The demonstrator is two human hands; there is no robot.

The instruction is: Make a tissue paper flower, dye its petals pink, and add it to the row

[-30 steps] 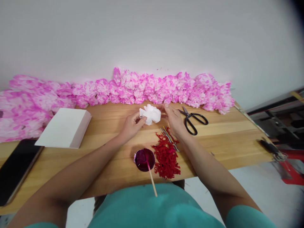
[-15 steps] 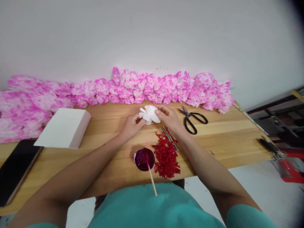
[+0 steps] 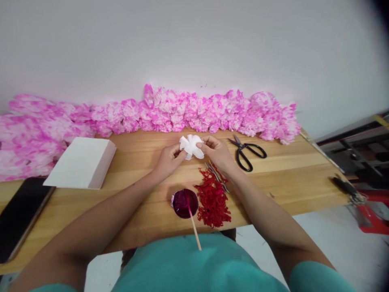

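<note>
Between my hands is a white paper flower (image 3: 192, 147) with ruffled, spread petals, held above the wooden table. My left hand (image 3: 170, 159) pinches it from the left side. From the right, my right hand (image 3: 217, 151) grips its edge, thumb on a petal. Below my right wrist lies a heap of red yarn-like strands (image 3: 214, 205) with a few thin coloured wires or sticks (image 3: 217, 175) on top. Beside it stands a small cup of dark magenta dye (image 3: 182, 202), a wooden stick (image 3: 195, 233) leaning out of it towards me.
Black-handled scissors (image 3: 245, 152) lie open right of my hands. Pink and white paper flowers (image 3: 194, 111) line the wall. At the left are a thick stack of white paper (image 3: 80, 164) and a phone (image 3: 21, 217). A black-handled tool (image 3: 343, 186) lies near the table's right end.
The white flower's petals have shifted: the loose strips on its left are now rounder and gathered closer. Both hands have stayed in nearly the same place, still gripping it.
</note>
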